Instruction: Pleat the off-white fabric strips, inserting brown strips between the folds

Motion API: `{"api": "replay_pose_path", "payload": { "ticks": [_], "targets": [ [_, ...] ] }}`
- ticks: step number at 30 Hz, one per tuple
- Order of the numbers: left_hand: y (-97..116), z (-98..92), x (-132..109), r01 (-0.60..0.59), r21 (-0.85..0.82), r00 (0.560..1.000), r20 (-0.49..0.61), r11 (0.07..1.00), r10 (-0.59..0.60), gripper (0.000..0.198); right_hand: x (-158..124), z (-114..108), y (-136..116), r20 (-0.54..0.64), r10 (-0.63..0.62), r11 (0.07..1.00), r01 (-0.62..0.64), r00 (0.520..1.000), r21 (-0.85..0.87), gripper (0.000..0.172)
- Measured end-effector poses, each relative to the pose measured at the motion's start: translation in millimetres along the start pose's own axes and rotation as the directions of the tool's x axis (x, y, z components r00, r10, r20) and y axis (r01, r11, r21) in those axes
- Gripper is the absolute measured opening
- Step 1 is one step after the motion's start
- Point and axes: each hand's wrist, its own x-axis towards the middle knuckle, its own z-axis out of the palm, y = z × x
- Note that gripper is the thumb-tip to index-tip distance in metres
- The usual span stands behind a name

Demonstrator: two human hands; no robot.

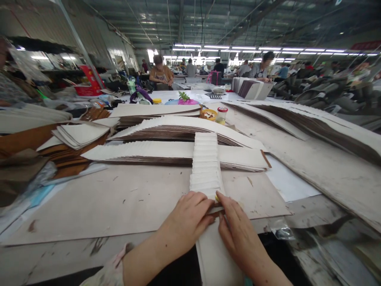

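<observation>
At the table's near edge, a long cream strip (218,254) of fabric-like material hangs down toward me. My left hand (189,216) grips its upper end from the left, fingers curled over a brown folded edge. My right hand (239,226) pinches the same end from the right, thumb and fingers close together. A small yellow spot shows at my right index fingertip; what it is I cannot make out. Just beyond my fingers lies a fanned row of overlapping cream strips (205,167), resting across a wider stack of cream, brown-backed strips (151,153).
Behind lies another curved stack (178,124). A glass jar with a red lid (222,115) stands beside a yellow bowl (209,114). Brown pieces (68,165) and pale sheets lie left; long stacked panels (327,123) lie right. A plastic bag (281,230) hangs near the edge. Several people work farther back.
</observation>
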Motion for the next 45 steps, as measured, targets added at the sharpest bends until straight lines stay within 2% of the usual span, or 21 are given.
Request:
{"api": "replay_pose_path", "payload": {
  "ticks": [3, 6, 12, 16, 21, 24, 27, 32, 40, 45],
  "targets": [
    [-4.5, 3.4, -5.1, 0.072, -0.068, 0.993, -0.09, 0.995, -0.078, 0.016, 1.0, -2.6, 0.1, 0.056, -0.033, 0.999, 0.034, 0.998, -0.016, 0.049],
    [-6.3, 5.5, -7.2, 0.087, -0.112, 0.987, -0.124, 0.99, -0.1, 0.018, 4.0, -5.9, -1.9, 0.112, -0.045, 0.999, 0.048, 0.993, -0.023, 0.048],
    [-5.8, 5.2, -7.2, 0.066, -0.097, 0.992, -0.103, 0.993, -0.076, 0.014, 8.0, -8.5, -7.0, 0.123, -0.029, 0.996, 0.039, 0.992, -0.079, 0.039],
    [-4.9, 3.9, -6.9, 0.052, -0.022, 0.997, -0.063, 0.998, -0.053, 0.008, 9.4, -8.0, -9.4, 0.116, -0.043, 0.995, 0.052, 0.992, -0.081, 0.033],
    [-5.8, 3.7, -6.2, 0.037, 0.048, 0.998, -0.046, 0.998, -0.035, 0.014, 13.4, -8.9, -11.2, 0.118, -0.078, 0.993, 0.088, 0.99, -0.078, 0.025],
    [-10.1, 6.4, -10.2, 0.054, -0.047, 0.993, -0.104, 0.997, -0.059, 0.014, 13.8, -9.6, -11.3, 0.102, -0.093, 0.991, 0.102, 0.99, -0.091, 0.025],
    [-15.8, 10.6, -18.7, 0.101, -0.208, 0.976, -0.17, 0.973, -0.138, 0.022, 12.0, -9.9, -10.7, 0.096, -0.088, 0.989, 0.099, 0.991, -0.11, 0.025],
    [-19.8, 16.1, -29.3, 0.14, -0.409, 0.946, -0.214, 0.902, -0.244, 0.03, 11.3, -11.1, -9.8, 0.17, -0.082, 0.988, 0.103, 0.982, -0.117, 0.028],
    [-18.4, 13.6, -26.8, 0.182, -0.492, 0.928, -0.2, 0.851, -0.315, 0.031, 22.7, -6.1, -13.4, 0.247, -0.172, 0.984, 0.178, 0.954, -0.003, 0.036],
    [-22.3, 16.3, -29.4, 0.16, -0.475, 0.943, -0.187, 0.866, -0.276, 0.028, 24.9, -5.9, -13.0, 0.291, -0.176, 0.984, 0.161, 0.94, 0.074, 0.035]
  ]
}}
